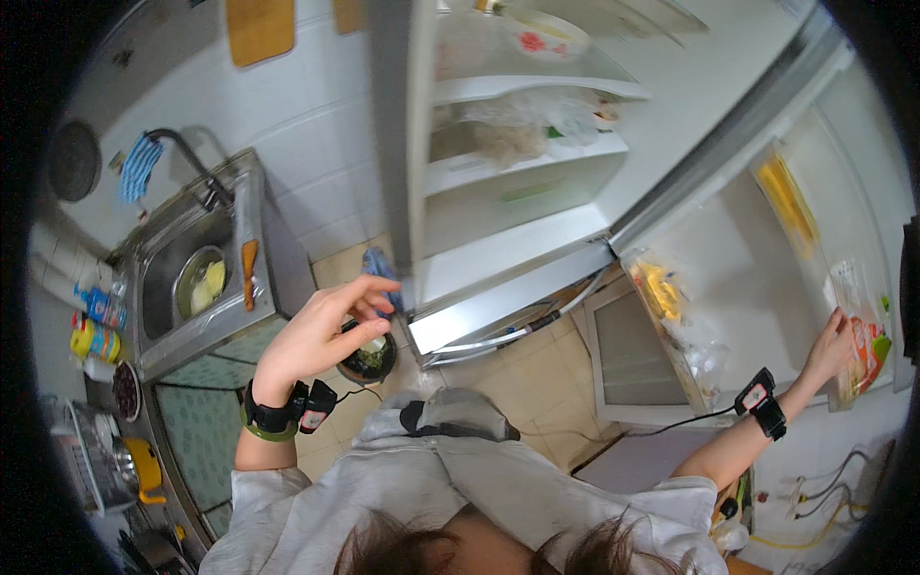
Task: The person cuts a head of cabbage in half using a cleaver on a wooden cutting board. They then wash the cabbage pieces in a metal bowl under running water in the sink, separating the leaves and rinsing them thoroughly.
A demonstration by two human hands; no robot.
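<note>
In front of me a refrigerator (514, 269) stands open, its door (762, 248) swung out to the right. My right hand (834, 350) is at the door's upper shelf, with its fingers over the rim beside an orange-red food packet (868, 356). Whether the fingers grip the packet or only the rim cannot be told. My left hand (323, 330) hangs in the air left of the refrigerator, holding nothing, its fingers loosely bent and apart. Inside, a white bowl with a red flower (550, 37) is on one shelf, and clear plastic bags (532, 118) lie on another.
At left, a steel sink (154, 295) holds a metal bowl (181, 277) with pale yellow pieces. A wooden-handled tool (249, 273) lies on its edge. A dark bin (368, 359) stands on the floor below my left hand. Wrist-camera cables (672, 429) trail from my wrists.
</note>
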